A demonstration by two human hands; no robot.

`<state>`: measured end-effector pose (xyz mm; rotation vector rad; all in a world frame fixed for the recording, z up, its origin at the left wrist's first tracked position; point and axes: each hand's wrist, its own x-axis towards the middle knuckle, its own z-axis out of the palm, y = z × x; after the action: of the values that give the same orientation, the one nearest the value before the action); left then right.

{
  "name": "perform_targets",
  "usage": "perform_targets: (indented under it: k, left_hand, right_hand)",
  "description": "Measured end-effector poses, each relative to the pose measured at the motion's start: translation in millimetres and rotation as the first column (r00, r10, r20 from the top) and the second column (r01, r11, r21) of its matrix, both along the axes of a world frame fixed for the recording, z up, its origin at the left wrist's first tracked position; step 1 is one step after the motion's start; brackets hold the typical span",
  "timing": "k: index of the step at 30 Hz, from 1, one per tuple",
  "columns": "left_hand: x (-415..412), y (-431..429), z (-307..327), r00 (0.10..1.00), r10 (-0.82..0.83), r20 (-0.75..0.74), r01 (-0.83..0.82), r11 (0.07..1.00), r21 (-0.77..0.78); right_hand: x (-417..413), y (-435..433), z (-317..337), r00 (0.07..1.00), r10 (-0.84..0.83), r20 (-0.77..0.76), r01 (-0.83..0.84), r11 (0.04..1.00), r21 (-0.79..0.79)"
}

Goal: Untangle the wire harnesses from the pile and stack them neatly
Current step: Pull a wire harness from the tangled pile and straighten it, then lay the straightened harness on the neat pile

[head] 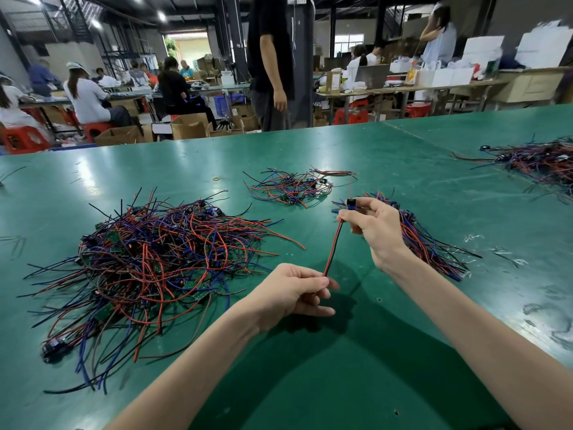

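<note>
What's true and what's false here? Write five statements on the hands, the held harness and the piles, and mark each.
1. The left hand pinches the lower end of the harness. True.
2. The right hand is open and holds nothing. False: it has a grip on the harness's upper end, by the black part.
3. The big pile lies left of both hands. True.
4. The harness lies tangled in the big pile. False: it is stretched between the two hands, apart from the pile.
5. A bundle of roughly aligned wires lies on the table by the right wrist. True.
</note>
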<state>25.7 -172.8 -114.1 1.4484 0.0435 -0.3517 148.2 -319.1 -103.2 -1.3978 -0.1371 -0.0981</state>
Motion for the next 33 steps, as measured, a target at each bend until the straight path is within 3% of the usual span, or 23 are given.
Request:
perform_targets:
  k: [9,18,21,23,25,30,33]
  left_hand:
    - [5.5,3.2,-3.8,0.994,0.099,-0.038,-0.097,0.994,0.057]
    - [-0.1,-7.2,-6.4,1.000,-0.009,-0.026,0.009,1.000,-0.019]
    - [-0.1,-4.0,-5.1,1.000,0.001,-0.021,-0.001,1.000,-0.004]
    - [0.2,-1.3,-4.9,1.000,0.001,-0.022,-0.001,1.000,0.002]
    - [0.5,-0.4,-5.2,1.000,-0.002,-0.024,0.002,1.000,0.011]
    - [1.1,-3.3,-3.5,1.000,-0.010,-0.027,0.010,1.000,0.007]
    - [0.2,-3.0,-3.0,1.000,-0.011,-0.029,0.011,1.000,0.004]
  right_hand:
    - [-2.3,1.6,0.5,1.000,0.004,0.023,-0.004,1.000,-0.021]
    - [14.6,-26.9,27.8,0.997,-0.011,0.074,0.010,1.000,0.017]
    - [31.2,-52.6,33.7,0.994,-0.107,0.038,0.112,0.981,-0.159]
    - [40.0,-66.8,24.9,0.980,-0.198,0.005,0.180,0.881,-0.437]
    - [45.3,-76.4,15.6,0.964,-0.266,-0.008,0.205,0.759,-0.618]
    - [51.6,-83.6,8.8,0.936,-0.332,0.113,0.294,0.566,-0.770]
    - [50.3,-81.3,5.0,0.933,-0.322,0.161,0.314,0.508,-0.802]
